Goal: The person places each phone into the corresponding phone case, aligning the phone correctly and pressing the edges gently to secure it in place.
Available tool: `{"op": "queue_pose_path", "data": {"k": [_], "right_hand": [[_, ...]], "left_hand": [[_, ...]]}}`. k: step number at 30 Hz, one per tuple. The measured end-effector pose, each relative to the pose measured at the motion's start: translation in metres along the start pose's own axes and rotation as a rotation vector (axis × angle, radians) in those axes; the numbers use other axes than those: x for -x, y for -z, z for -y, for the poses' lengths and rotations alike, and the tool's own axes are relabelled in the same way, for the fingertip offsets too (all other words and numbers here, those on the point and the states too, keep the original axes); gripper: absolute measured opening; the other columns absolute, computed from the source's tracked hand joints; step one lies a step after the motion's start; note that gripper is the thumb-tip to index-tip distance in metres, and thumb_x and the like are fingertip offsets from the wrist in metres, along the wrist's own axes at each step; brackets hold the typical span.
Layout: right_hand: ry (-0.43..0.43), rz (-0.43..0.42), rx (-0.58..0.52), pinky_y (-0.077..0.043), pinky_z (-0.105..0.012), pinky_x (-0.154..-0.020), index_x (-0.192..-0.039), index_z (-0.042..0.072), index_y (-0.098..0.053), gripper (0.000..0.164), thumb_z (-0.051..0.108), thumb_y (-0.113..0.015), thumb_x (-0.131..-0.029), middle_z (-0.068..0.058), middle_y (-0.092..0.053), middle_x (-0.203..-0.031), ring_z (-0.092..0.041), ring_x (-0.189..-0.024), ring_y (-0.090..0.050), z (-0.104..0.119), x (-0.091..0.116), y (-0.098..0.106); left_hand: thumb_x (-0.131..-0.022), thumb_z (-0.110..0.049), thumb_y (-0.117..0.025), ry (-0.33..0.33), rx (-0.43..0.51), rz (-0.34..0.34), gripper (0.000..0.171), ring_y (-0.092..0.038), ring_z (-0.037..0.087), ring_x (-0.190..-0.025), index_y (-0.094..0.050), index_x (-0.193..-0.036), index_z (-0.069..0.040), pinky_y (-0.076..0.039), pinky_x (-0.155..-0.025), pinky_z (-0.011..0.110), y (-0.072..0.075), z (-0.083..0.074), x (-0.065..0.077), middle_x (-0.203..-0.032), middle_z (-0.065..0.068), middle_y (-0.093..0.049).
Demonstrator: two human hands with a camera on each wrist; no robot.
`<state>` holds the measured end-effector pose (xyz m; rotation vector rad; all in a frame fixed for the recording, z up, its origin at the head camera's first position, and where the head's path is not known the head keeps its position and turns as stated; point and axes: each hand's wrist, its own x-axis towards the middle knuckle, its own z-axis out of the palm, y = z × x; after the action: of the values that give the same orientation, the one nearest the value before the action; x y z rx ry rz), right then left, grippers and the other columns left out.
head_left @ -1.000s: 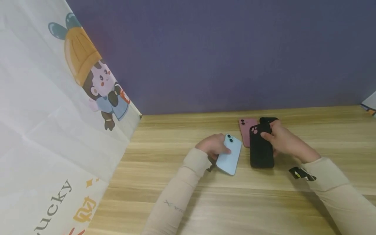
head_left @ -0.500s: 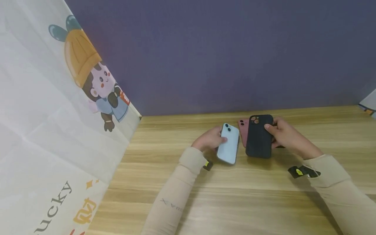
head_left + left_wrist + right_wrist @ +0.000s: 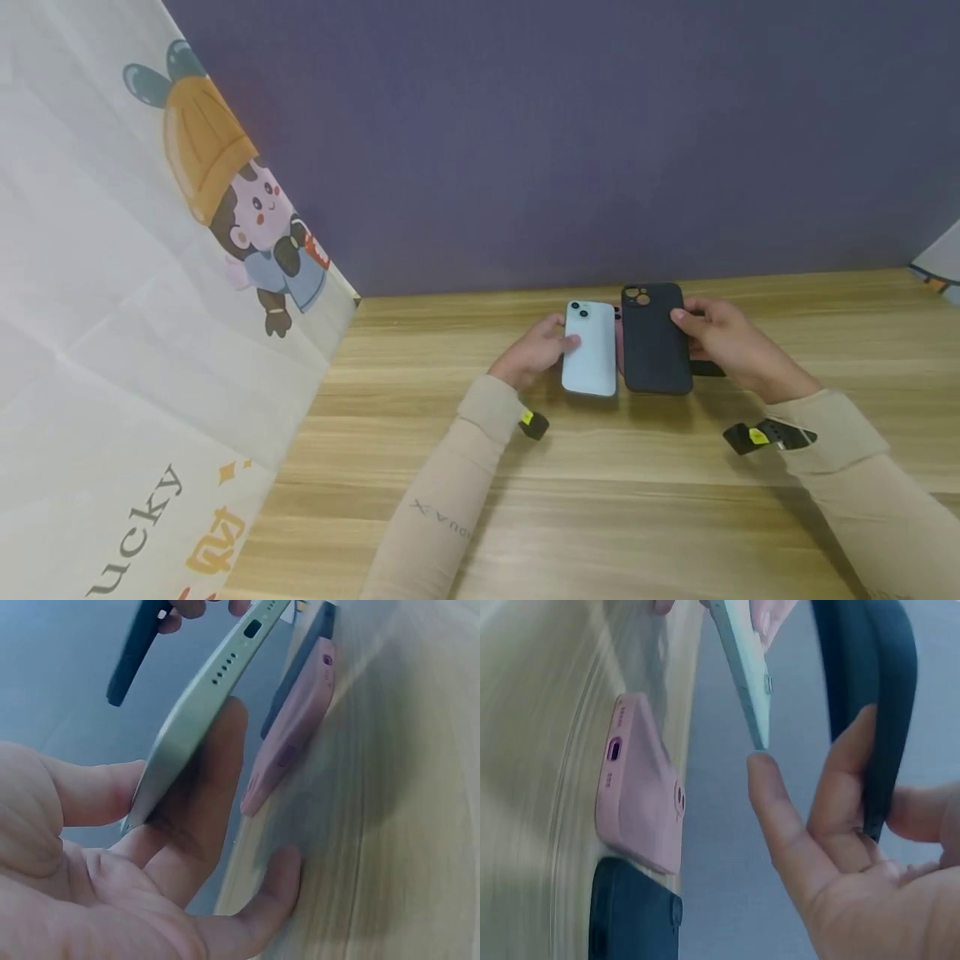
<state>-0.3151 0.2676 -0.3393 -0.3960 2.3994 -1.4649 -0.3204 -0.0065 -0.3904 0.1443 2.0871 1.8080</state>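
My left hand (image 3: 534, 350) pinches a pale blue phone (image 3: 589, 358) by its left edge, thumb on the back. In the left wrist view, the phone's bottom edge shows a charging port, and the phone is raised off the table. A black phone case (image 3: 657, 342) is held at its right edge by my right hand (image 3: 731, 342). The right wrist view shows the hollow inside of the case. Phone and case stand side by side, close together. Behind and below them lies a pink phone (image 3: 641, 795), mostly covered in the head view.
Beside the pink phone, a dark phone-shaped item (image 3: 637, 915) lies on the wooden table (image 3: 420, 433). A dark blue-grey panel (image 3: 570, 142) rises at the back. On the left hangs a white sheet (image 3: 90, 275) with a cartoon figure.
Both hands have moved the pale blue phone and the black case farther from me. The phone has turned from a slant to nearly straight, and its gap to the case has narrowed.
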Motion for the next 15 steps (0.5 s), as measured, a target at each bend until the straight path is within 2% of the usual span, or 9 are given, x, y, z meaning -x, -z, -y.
{"op": "queue_pose_path", "data": {"k": [2,4,7,12,15], "right_hand": [[0.018,-0.027,-0.044,-0.056,-0.028,-0.081,-0.134,-0.007,-0.032,0.052,0.036,-0.033,-0.104,-0.005,-0.059,-0.105,-0.009,-0.088,-0.068,0.000,-0.002,-0.002],[0.028,-0.033,-0.087,-0.056,-0.027,-0.080,-0.133,-0.007,-0.030,0.051,0.036,-0.032,-0.104,-0.005,-0.055,-0.106,-0.007,-0.088,-0.068,0.001,-0.004,-0.005],[0.047,-0.041,-0.131,-0.056,-0.025,-0.080,-0.129,-0.006,-0.031,0.047,0.034,-0.032,-0.105,-0.004,-0.053,-0.109,-0.003,-0.090,-0.066,0.004,-0.009,-0.008],[0.056,-0.075,-0.111,-0.052,-0.018,-0.082,-0.131,-0.006,-0.031,0.047,0.033,-0.031,-0.105,-0.006,-0.046,-0.118,0.001,-0.093,-0.058,0.008,-0.020,-0.013],[0.054,-0.101,-0.097,-0.050,-0.017,-0.080,-0.130,-0.005,-0.033,0.045,0.032,-0.033,-0.105,-0.007,-0.046,-0.117,0.001,-0.092,-0.057,0.010,-0.026,-0.016]], "left_hand": [[-0.100,-0.015,-0.050,0.016,0.062,0.008,0.016,-0.065,0.021,-0.093,-0.048,-0.116,-0.016,-0.050,-0.093,0.046,0.001,0.001,-0.002,-0.105,0.009,-0.067],[-0.100,-0.014,-0.050,0.030,0.099,0.016,0.015,-0.066,0.022,-0.088,-0.048,-0.114,-0.018,-0.052,-0.091,0.047,0.001,0.001,-0.002,-0.102,0.009,-0.068],[-0.100,-0.015,-0.050,0.031,0.117,0.023,0.015,-0.066,0.021,-0.086,-0.047,-0.114,-0.018,-0.052,-0.089,0.046,0.001,0.002,-0.003,-0.101,0.010,-0.069],[-0.100,-0.015,-0.050,0.031,0.149,0.015,0.016,-0.065,0.023,-0.084,-0.046,-0.114,-0.020,-0.054,-0.082,0.042,0.005,0.007,-0.005,-0.103,0.011,-0.068],[-0.100,-0.014,-0.050,0.046,0.165,0.009,0.016,-0.064,0.024,-0.085,-0.046,-0.114,-0.021,-0.054,-0.079,0.041,0.008,0.008,-0.006,-0.102,0.011,-0.067]]}}
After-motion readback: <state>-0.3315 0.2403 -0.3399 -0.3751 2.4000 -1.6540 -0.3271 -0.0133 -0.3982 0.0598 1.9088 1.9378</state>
